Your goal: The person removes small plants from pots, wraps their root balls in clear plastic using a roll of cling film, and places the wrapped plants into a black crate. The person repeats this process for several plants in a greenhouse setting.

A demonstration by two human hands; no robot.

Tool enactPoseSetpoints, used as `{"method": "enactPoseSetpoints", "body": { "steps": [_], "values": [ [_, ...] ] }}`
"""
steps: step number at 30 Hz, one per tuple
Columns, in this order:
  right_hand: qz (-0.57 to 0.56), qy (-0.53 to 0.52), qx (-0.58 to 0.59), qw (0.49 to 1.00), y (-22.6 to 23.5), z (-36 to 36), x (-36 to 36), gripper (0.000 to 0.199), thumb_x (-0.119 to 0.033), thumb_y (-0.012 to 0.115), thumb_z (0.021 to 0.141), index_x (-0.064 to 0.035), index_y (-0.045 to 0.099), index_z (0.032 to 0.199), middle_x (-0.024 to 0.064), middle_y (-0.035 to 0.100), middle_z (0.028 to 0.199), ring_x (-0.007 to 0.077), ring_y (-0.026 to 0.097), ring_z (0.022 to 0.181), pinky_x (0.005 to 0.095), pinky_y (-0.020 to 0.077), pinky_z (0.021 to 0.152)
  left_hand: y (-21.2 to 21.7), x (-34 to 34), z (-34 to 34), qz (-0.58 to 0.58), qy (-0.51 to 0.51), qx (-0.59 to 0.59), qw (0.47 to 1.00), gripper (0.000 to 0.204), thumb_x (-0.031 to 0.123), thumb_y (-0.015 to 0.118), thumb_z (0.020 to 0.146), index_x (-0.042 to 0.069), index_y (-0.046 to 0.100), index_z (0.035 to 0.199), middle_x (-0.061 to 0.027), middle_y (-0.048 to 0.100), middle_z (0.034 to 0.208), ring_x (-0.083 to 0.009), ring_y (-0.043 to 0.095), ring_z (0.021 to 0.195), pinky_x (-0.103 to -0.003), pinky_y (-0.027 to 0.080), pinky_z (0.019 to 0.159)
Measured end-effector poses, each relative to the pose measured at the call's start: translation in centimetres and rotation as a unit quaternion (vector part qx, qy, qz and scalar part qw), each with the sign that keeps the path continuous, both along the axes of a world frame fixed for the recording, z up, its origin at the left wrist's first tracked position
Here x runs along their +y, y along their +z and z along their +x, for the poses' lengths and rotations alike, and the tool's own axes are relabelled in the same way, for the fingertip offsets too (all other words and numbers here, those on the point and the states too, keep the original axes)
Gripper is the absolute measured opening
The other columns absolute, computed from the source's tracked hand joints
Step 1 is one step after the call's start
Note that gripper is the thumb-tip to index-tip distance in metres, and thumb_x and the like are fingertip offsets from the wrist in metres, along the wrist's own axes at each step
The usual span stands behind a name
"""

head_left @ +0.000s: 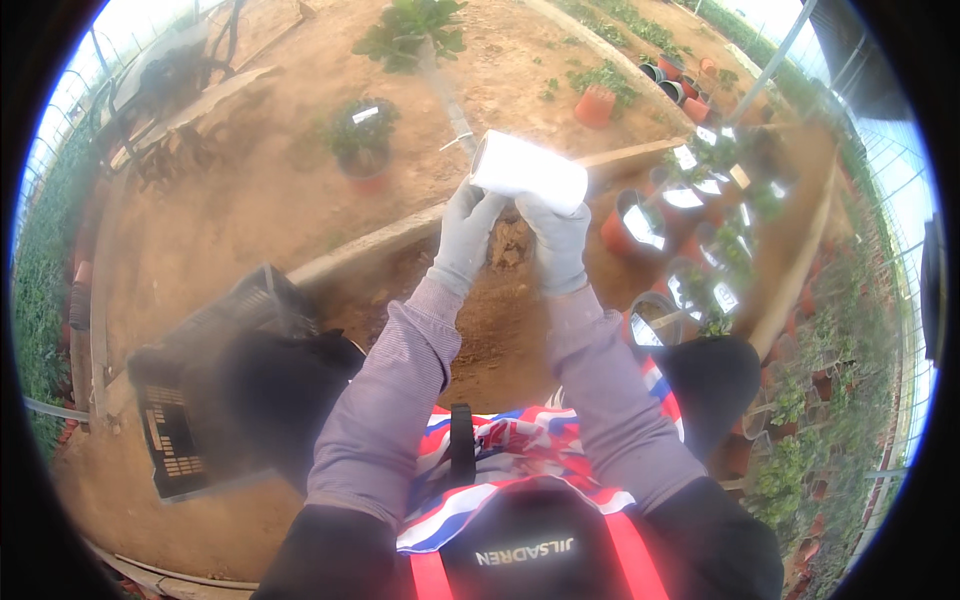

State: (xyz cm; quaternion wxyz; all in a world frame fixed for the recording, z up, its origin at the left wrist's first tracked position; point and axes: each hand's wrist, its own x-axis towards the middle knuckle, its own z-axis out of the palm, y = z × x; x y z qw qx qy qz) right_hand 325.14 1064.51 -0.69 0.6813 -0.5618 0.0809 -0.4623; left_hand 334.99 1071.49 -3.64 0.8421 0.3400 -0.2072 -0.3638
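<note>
both hands wear grey gloves and are raised together in front of the person, over bare reddish soil. the left hand (pixel 468 232) and the right hand (pixel 556 240) each close around the underside of a white plastic pot (pixel 528 172), which lies tilted on its side, its length running from upper left to lower right. the fingers of both hands curl up against the pot's lower edge, so both are shut on it; the pot is held in the air, clear of the ground. between the two wrists a small clod of brown soil (pixel 510 243) shows, and i cannot tell whether it hangs from the pot or lies on the ground behind.

to the person's lower left a black plastic crate (pixel 185 420) sits tipped on the soil. a low concrete curb (pixel 370 243) runs across the ground behind the hands. to the right a cluster of potted plants with white tags (pixel 700 215) stands close together, just beside a long wooden plank (pixel 800 240). farther back a single potted plant (pixel 362 135) stands alone on the soil, and an orange pot (pixel 594 105) sits near the upper right. purple sleeves (pixel 400 390) cover both forearms.
</note>
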Motion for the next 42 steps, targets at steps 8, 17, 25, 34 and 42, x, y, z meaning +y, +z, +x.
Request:
{"method": "enactPoseSetpoints", "body": {
  "steps": [8, 17, 25, 34, 42],
  "values": [
    [-0.016, 0.058, 0.274, 0.96, 2.1, -3.9, 6.5, 0.039, -0.008, 0.072, 0.087, 0.0035, 0.063, 0.123, 0.0093, 0.069, 0.11, 0.0162, 0.065, 0.103, 0.0293, 0.0524, 0.09, 3.4, 0.4, 4.2, 0.044, 0.126, -0.02, 0.991, 0.01, 0.012, 0.064, 0.095, 0.002, 0.06, 0.096, 0.0004, 0.061, 0.081, -0.0047, 0.054, 0.066, -0.022, 0.044, 0.056],
    [0.185, 0.076, -0.003, 0.98, -0.8, 0.1, 0.3, 0.032, -0.008, 0.062, 0.092, 0.0017, 0.06, 0.123, 0.0107, 0.067, 0.11, 0.0209, 0.066, 0.097, 0.0345, 0.0554, 0.08, 3.4, 1.4, 0.9, 0.307, 0.153, -0.266, 0.901, 0.021, 0.02, 0.065, 0.091, 0.0, 0.057, 0.088, -0.0049, 0.061, 0.08, -0.0108, 0.057, 0.072, -0.03, 0.048, 0.065],
    [0.044, -0.004, -0.033, 0.998, 2.4, -1.1, 1.3, 0.03, -0.009, 0.063, 0.095, 0.0033, 0.063, 0.121, 0.0063, 0.068, 0.107, 0.0168, 0.065, 0.095, 0.0286, 0.0531, 0.081, 4.4, 2.4, 1.7, 0.157, 0.012, -0.332, 0.93, 0.036, 0.015, 0.059, 0.097, -0.003, 0.06, 0.128, -0.0104, 0.064, 0.114, -0.0182, 0.056, 0.111, -0.031, 0.047, 0.093],
    [-0.068, 0.002, -0.056, 0.996, 2.3, 0.2, 0.7, 0.03, 0.0, 0.066, 0.089, 0.0041, 0.066, 0.119, 0.0071, 0.07, 0.11, 0.0142, 0.065, 0.097, 0.0279, 0.0533, 0.083, 2.1, 0.8, 0.2, 0.031, -0.01, -0.116, 0.993, 0.041, 0.007, 0.066, 0.094, -0.001, 0.055, 0.132, -0.0046, 0.062, 0.118, -0.013, 0.058, 0.111, -0.029, 0.049, 0.095],
    [-0.053, 0.073, 0.2, 0.976, 3.4, -5.7, 8.0, 0.054, -0.003, 0.072, 0.087, 0.0044, 0.051, 0.136, 0.012, 0.066, 0.116, 0.0192, 0.065, 0.107, 0.0338, 0.053, 0.092, 4.4, 0.7, 3.6, -0.014, 0.136, -0.009, 0.991, 0.017, 0.002, 0.065, 0.093, -0.002, 0.057, 0.107, -0.0051, 0.065, 0.098, -0.0101, 0.062, 0.085, -0.023, 0.052, 0.075]
  ]
}}
